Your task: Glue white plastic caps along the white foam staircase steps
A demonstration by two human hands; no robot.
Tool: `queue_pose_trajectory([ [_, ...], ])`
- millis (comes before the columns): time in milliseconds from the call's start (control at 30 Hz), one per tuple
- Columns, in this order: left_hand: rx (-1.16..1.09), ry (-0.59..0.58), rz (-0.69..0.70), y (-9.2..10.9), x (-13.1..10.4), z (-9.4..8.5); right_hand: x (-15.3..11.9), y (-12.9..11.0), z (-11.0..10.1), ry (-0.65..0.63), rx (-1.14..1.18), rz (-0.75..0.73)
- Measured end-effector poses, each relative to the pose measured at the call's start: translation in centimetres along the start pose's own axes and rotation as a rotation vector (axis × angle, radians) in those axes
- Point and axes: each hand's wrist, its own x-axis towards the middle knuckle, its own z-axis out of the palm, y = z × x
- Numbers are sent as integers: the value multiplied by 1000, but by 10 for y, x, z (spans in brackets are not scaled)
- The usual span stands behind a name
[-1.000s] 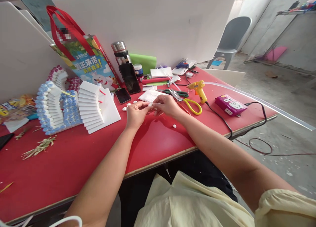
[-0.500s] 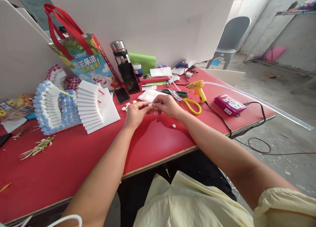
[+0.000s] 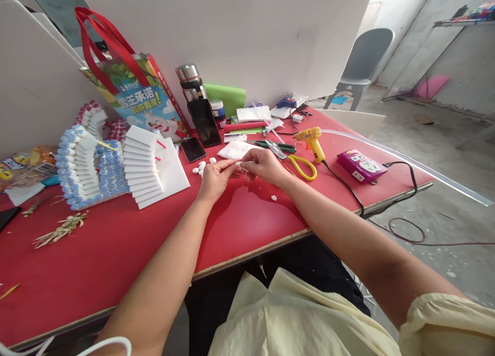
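Observation:
Above the red table [image 3: 240, 227], my left hand [image 3: 216, 179] and my right hand [image 3: 263, 166] meet fingertip to fingertip. Both are closed in a pinch on one small white piece [image 3: 238, 164], mostly covered by the fingers, so its kind is unclear. Just left of my left hand lie several small white rounded pieces [image 3: 201, 166]. A white scrap [image 3: 274, 197] rests below my right hand. Behind the hands is a folded white tissue [image 3: 234, 149]. Scissors with yellow handles [image 3: 303, 167] lie right of my right hand.
A yellow glue gun [image 3: 313, 142] and a purple power socket [image 3: 361, 166] with cords stand at right. At left are a stepped white foam model [image 3: 142, 165], a blue-and-white one [image 3: 77, 170] and a bag [image 3: 135, 98]. A phone leans on a thermos [image 3: 189, 80].
The view has shifted very slightly. Both hands stay together at the white piece, with only small finger movement.

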Motion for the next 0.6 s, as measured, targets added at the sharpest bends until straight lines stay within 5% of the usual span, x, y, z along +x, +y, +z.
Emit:
queue_pose_trajectory([
  [300, 25, 65, 36, 3, -3, 14, -5, -8, 6, 78, -30, 17],
  [600, 420, 43, 266, 16, -2, 2, 6, -16, -9, -204, 736, 521],
])
